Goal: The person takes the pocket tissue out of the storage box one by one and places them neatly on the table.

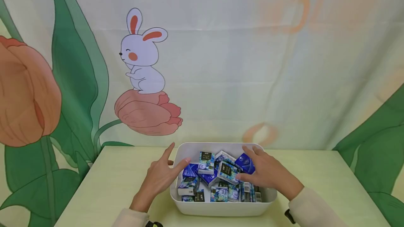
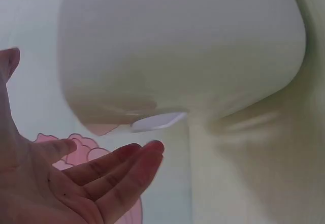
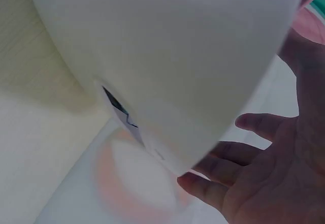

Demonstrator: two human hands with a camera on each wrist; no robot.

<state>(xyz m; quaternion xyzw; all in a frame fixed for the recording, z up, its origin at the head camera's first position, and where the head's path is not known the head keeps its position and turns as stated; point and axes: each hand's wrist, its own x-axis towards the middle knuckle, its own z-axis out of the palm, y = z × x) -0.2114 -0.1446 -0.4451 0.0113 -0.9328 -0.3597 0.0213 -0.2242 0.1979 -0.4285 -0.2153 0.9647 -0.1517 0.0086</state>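
Observation:
A white plastic bin (image 1: pixel 225 208) stands on the table, filled with small packs, some with a blue floral print and a black label, such as a floral pack (image 1: pixel 206 162), others plain blue, like one blue pack (image 1: pixel 245 163). My left hand (image 1: pixel 161 177) is beside the bin's left wall, thumb over the rim and fingers outstretched. In the left wrist view its fingertips (image 2: pixel 152 148) sit close to a slot in the bin wall. At the right rim, my right hand (image 1: pixel 268 171) has its thumb over the packs and its fingers spread along the outside of the wall.
The pale table (image 1: pixel 116 178) reaches to a printed curtain (image 1: pixel 221 62) right behind the bin, showing a rabbit and tulips. A wrist strap (image 1: pixel 154 224) shows at the left cuff, another dark strap (image 1: pixel 289 216) at the right.

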